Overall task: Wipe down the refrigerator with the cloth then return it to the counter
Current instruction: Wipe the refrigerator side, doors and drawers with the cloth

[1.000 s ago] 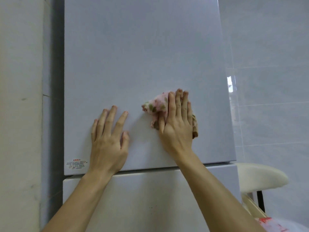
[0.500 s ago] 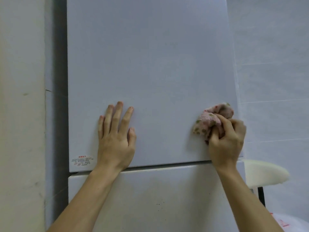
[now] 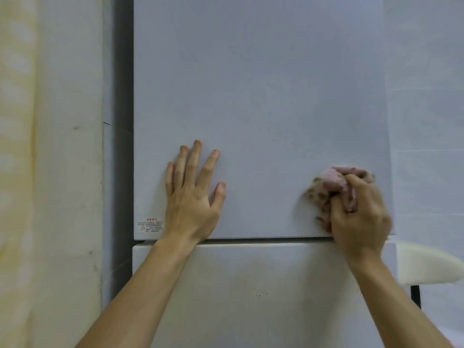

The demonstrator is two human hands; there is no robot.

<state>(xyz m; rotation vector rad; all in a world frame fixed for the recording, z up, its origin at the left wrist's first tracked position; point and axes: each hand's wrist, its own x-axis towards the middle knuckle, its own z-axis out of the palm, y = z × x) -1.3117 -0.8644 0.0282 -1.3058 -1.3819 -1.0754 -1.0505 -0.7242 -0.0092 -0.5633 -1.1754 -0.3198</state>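
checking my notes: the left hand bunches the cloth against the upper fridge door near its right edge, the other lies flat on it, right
No: the right hand grips the cloth, and the left hand lies flat on the upper fridge door. The head view shows this; the rest holds.

The upper door of the refrigerator gives flat passage above and between the hands; the left hand lies spread at lower left; the right hand bunches the cloth at the lower right corner. Left limit: a narrow dark gap, then the wall. Right limit: a pale seat just beside the lower door.
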